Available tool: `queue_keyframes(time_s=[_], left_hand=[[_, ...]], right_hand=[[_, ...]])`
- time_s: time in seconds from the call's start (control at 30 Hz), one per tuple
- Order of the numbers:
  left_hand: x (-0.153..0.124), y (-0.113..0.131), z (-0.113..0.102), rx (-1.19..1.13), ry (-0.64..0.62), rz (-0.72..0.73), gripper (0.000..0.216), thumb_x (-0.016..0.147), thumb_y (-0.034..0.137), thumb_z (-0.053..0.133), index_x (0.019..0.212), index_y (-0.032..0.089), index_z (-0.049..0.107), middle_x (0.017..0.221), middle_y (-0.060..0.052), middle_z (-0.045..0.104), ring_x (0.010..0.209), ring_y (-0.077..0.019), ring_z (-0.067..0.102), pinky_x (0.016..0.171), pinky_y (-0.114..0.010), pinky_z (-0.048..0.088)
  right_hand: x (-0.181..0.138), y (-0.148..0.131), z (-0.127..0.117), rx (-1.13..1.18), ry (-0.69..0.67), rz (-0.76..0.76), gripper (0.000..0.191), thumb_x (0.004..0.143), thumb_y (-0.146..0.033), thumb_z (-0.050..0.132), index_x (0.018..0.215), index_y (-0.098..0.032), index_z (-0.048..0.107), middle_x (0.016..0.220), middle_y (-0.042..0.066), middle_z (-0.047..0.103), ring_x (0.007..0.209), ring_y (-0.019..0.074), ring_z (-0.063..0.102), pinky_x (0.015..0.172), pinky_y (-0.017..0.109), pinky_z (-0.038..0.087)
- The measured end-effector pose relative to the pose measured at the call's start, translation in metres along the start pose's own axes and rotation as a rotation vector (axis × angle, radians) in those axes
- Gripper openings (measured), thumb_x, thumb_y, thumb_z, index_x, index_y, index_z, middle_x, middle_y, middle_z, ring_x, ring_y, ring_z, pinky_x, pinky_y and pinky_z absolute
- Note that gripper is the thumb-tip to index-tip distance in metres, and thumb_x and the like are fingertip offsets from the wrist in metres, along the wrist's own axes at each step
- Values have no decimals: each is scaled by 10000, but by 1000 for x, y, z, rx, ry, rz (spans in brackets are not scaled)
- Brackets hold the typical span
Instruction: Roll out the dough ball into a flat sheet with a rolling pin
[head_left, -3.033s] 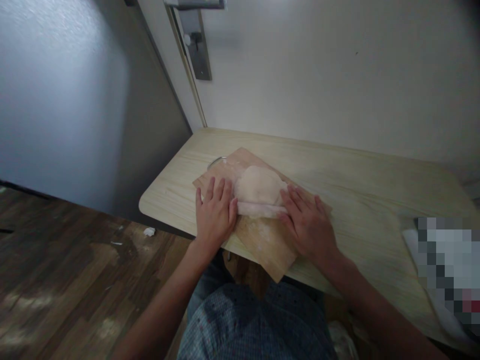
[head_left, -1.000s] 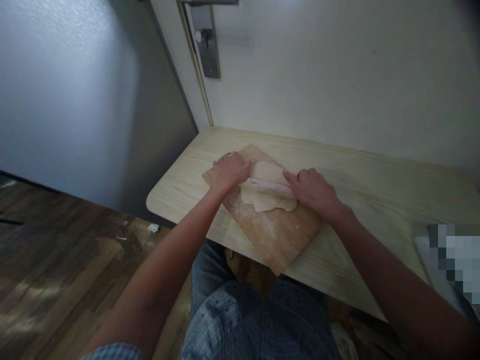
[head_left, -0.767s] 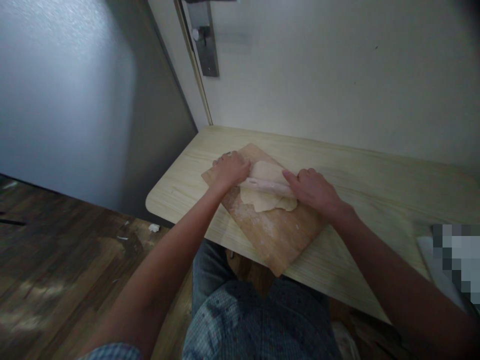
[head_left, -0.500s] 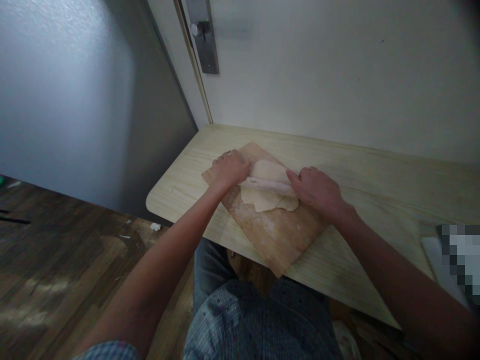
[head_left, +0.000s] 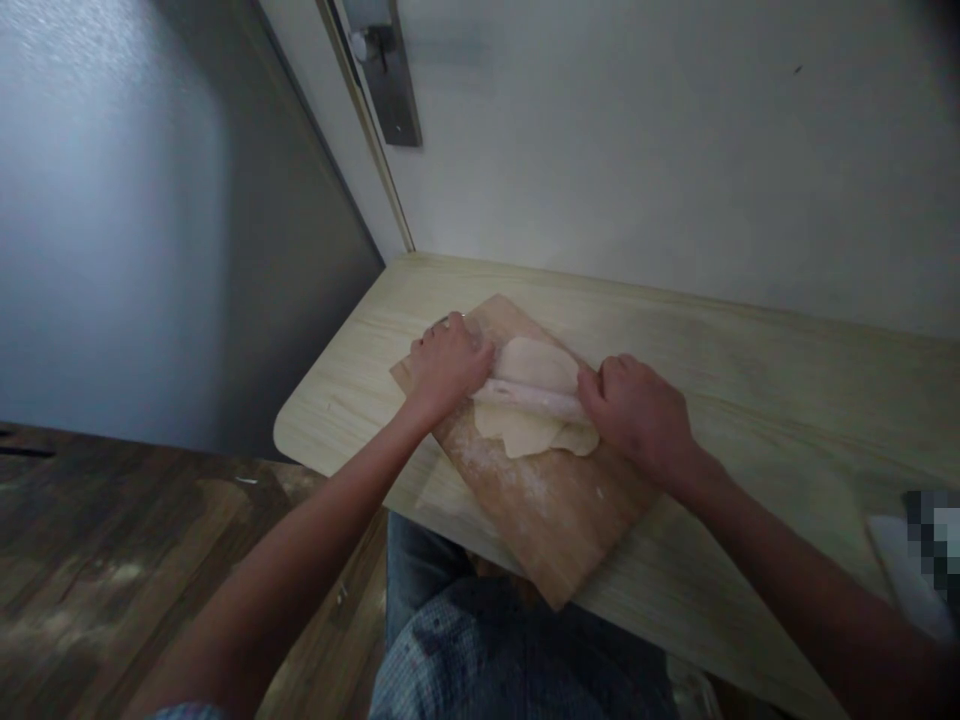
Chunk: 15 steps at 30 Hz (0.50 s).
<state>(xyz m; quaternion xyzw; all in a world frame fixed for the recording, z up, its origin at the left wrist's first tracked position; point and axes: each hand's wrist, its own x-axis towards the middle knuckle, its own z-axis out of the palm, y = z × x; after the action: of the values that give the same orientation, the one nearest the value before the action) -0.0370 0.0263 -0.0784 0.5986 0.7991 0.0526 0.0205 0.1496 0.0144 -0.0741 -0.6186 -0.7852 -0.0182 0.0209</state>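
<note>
A floury rolling pin [head_left: 532, 399] lies across a flattened sheet of dough [head_left: 536, 362] with an uneven near edge. My left hand [head_left: 451, 362] is closed around the pin's left end, and my right hand [head_left: 636, 408] is closed around its right end. Both pin ends are hidden by my fingers. Beneath the dough is a wooden board [head_left: 559, 530], set cornerwise and dusted with flour on its left side. Its near corner juts past the table's front edge.
The board rests on a pale wooden table [head_left: 360, 350] with a rounded left corner. Behind it rises a white door [head_left: 637, 150] with a metal lock plate [head_left: 390, 90]. A pale flat object [head_left: 904, 570] sits at far right, beside a blurred-out patch.
The whole scene sits slightly lower in view as the camera has tilted. Both hands keep their hold on the rolling pin, which stays around the middle of the dough.
</note>
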Motion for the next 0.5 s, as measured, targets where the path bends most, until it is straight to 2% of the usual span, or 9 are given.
queue_keyframes(time_s=[0.27,0.5], left_hand=[[1,-1,0,14,25,20,361,759,387,299,989,136,420,963,-141,566,921,-286,510,769,-418,367],[7,-2,-1,16,22,8,373,767,406,282,978,129,415,944,-147,557,906,-282,505,760,-410,376]], right_hand=[[0,-2,-2,-26,6,13,379,797,-350,235,743,-147,551,726,97,577,665,198,535,479,280,320],[8,-3,-5,-74,-23,7,408,794,-331,237,702,-143,587,669,114,594,560,194,539,460,299,312]])
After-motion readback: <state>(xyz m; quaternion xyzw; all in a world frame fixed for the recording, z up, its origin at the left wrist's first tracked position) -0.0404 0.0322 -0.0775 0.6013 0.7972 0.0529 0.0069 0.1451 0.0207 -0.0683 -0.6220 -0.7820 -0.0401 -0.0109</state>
